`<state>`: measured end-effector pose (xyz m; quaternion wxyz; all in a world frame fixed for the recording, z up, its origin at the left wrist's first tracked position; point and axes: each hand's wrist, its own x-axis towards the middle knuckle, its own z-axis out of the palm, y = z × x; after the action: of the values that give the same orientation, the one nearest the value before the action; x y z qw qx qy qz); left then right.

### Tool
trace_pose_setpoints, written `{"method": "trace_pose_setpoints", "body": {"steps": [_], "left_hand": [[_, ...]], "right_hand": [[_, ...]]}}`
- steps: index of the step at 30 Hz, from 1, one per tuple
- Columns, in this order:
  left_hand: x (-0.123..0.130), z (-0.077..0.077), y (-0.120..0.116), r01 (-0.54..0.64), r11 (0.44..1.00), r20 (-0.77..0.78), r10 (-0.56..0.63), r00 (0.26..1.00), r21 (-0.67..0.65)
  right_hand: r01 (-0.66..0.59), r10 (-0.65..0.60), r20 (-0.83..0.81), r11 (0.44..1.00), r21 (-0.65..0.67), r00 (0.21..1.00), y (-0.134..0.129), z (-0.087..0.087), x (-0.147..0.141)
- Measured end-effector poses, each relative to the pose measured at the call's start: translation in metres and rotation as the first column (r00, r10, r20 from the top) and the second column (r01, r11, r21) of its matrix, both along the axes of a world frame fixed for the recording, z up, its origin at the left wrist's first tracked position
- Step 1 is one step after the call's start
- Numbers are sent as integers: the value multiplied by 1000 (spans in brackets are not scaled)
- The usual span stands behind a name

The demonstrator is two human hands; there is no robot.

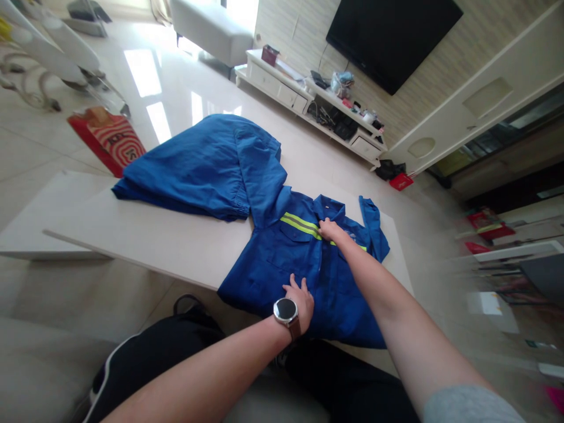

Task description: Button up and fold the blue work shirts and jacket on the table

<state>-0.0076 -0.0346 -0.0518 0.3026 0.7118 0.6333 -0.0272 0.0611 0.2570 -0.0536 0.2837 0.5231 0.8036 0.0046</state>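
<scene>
A blue work jacket [282, 252] with a yellow-and-grey reflective stripe lies front up on the white table [194, 247], its collar pointing away from me. My left hand [301, 296], below a wrist with a round watch, rests on the lower front of the jacket with its fingers spread. My right hand [328, 229] is closed at the front opening just below the collar, fingers pinched on the jacket's edge. Another blue garment [189, 164] with a gathered edge lies to the left, against the jacket's sleeve.
A red paper bag [108, 141] stands behind the table's left end. Further back are a low white TV cabinet [282, 88] with small items and a grey bench [211, 29]. My knees are at the table's near edge.
</scene>
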Motion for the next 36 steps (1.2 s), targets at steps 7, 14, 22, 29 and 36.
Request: {"method": "trace_pose_setpoints", "body": {"steps": [7,14,22,29,36], "left_hand": [[3,-3,-1,-53,999,22,53,998,9],[2,-3,-2,-56,998,33,55,998,32],[-1,-3,-4,-43,998,41,41,998,50],[-6,6,-1,-20,1000,37,20,999,10],[-21,3,-3,95,988,17,-97,995,124]], "right_hand": [[11,-9,-35,999,37,999,-5,-4,-3],[96,-73,-173,987,131,982,-18,2,13],[290,-196,-334,920,262,922,-31,39,49],[528,-256,-612,788,317,749,-12,85,67],[512,-219,-617,785,349,756,-14,91,63]]}}
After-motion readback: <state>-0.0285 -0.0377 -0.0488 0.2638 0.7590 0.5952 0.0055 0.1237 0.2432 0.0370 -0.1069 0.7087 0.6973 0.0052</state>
